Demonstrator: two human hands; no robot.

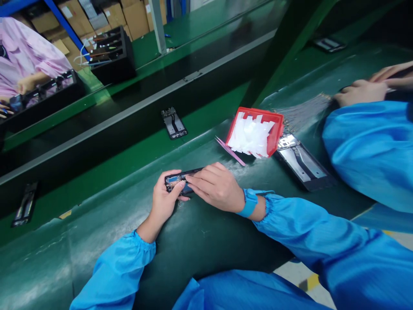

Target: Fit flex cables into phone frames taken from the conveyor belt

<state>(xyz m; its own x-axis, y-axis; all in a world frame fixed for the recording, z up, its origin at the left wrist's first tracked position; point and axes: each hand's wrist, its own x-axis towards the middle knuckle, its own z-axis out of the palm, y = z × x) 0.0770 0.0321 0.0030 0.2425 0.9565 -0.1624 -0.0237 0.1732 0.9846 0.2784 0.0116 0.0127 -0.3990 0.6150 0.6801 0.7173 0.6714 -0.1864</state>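
Observation:
An opened phone (174, 181) with its circuit board showing is held just above the green mat. My left hand (165, 194) grips its left end, thumb lying across the board. My right hand (217, 186), a blue band at its wrist, covers the phone's right part; its fingers are bunched and press on the inside near the middle. Whether a small part sits between those fingertips is hidden. Beyond my right hand lie pink tweezers (230, 150) and a red tray (280, 129) heaped with white strips.
Another opened phone (303, 161) lies right of the tray. On the sunken green belt sit an opened phone (174, 123) and another phone (25, 204). A co-worker's hands (364, 91) are at the right. Across the line, a person in pink (38, 60) works beside black racks (111, 56).

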